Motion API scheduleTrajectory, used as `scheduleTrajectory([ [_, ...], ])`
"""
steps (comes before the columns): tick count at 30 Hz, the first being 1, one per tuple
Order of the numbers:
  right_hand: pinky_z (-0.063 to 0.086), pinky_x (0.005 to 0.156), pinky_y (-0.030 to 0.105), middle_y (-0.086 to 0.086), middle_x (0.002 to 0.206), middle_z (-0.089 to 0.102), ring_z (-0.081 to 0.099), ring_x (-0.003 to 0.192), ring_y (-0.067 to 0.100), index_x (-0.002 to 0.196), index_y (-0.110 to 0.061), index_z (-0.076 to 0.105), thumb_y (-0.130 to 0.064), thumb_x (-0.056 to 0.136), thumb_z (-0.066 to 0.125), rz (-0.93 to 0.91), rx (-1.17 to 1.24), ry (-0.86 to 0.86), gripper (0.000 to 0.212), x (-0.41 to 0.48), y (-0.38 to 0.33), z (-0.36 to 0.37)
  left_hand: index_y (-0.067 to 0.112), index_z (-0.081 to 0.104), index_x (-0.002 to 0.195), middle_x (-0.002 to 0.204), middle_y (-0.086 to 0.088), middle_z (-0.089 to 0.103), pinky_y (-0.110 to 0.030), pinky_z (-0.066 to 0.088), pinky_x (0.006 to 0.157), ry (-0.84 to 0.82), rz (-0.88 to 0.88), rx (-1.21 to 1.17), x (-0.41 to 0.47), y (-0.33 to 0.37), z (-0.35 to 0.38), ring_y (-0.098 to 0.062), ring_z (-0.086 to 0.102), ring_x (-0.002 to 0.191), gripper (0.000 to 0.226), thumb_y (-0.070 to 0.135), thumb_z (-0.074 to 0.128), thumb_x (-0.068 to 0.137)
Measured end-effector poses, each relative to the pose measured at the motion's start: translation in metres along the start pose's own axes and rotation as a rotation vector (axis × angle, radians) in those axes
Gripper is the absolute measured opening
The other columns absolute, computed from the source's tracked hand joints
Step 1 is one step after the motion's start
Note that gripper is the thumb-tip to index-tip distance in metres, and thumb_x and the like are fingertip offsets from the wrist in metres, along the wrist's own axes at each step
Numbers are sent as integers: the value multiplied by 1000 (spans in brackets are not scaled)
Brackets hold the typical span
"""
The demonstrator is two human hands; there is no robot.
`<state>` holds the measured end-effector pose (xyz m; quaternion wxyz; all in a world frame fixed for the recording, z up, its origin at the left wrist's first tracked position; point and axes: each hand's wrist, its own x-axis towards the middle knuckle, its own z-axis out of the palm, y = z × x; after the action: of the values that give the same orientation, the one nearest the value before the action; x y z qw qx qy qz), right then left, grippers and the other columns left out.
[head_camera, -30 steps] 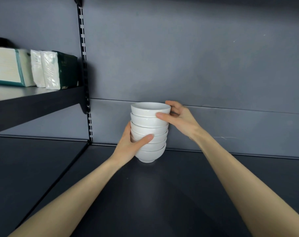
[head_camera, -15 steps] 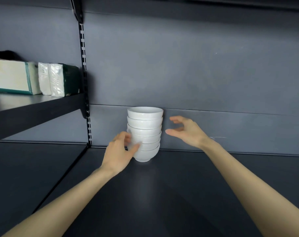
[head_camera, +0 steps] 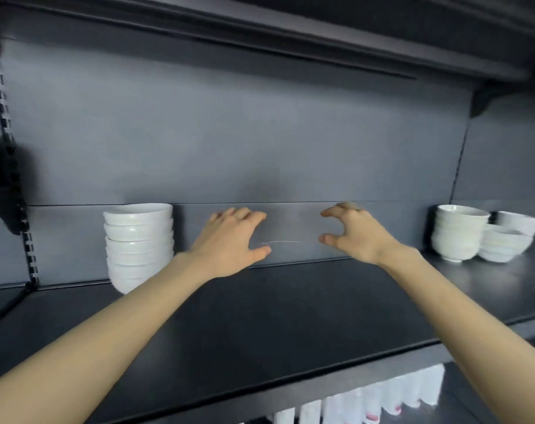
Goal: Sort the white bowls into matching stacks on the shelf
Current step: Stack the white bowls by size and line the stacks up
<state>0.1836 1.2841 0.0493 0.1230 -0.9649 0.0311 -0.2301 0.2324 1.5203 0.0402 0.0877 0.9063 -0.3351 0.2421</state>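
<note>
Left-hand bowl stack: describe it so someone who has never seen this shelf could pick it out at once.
On the dark shelf, look to the far left, beside the slotted upright. There a stack of white bowls stands alone near the back panel, left of the left hand. Unlike the bowls at the right end, which crowd together in shorter piles, it has no neighbour.

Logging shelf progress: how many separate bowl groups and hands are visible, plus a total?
Bowl groups: 4 (left stack, tall right stack, low stack, rear bowl, perhaps single)
Hands: 2 (left hand, right hand)
Total: 6
</note>
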Motion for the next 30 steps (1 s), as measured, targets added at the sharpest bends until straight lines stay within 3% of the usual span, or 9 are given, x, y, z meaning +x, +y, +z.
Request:
scheduleTrajectory([
  [5, 36, 108, 41, 8, 148, 35, 34, 136, 29, 138, -21, 46, -35, 86, 64, 120, -69, 9, 56, -74, 89, -53, 23, 30, 146, 148, 0, 37, -38, 22, 111, -6, 84, -60, 16, 107, 12, -22, 30, 137, 67, 51, 53, 90],
  [9, 39, 100, 32, 7, 137, 45, 45, 124, 27, 134, -16, 50, -33, 86, 66, 208, -70, 42, 53, -134, 156, -93, 23, 31, 145, 146, 0, 38, -41, 19, 115, -24, 160, -65, 21, 190, 29, -21, 30, 137, 65, 52, 51, 90],
  [14, 41, 99, 39, 4, 137, 45, 45, 125, 25, 135, -15, 48, -31, 87, 66, 271, -96, 44, 54, -173, 220, -136, 22, 32, 144, 148, -1, 37, -43, 14, 118, -59, 246, -73, 44, 272, 41, -21, 28, 139, 64, 51, 51, 91],
  [17, 40, 95, 34, 3, 137, 46, 43, 125, 23, 135, -15, 48, -30, 88, 65, 276, -107, 84, 52, -175, 251, -159, 22, 32, 144, 145, -1, 40, -41, 14, 118, -40, 280, -79, 70, 307, 40, -22, 30, 137, 64, 51, 50, 91],
  [30, 43, 97, 45, 7, 139, 45, 46, 122, 29, 135, -14, 46, -33, 86, 67, 309, -166, 102, 57, -114, 405, -181, 23, 38, 139, 139, 0, 46, -37, 28, 109, 17, 353, -102, 202, 411, 108, -23, 38, 128, 61, 53, 52, 88],
])
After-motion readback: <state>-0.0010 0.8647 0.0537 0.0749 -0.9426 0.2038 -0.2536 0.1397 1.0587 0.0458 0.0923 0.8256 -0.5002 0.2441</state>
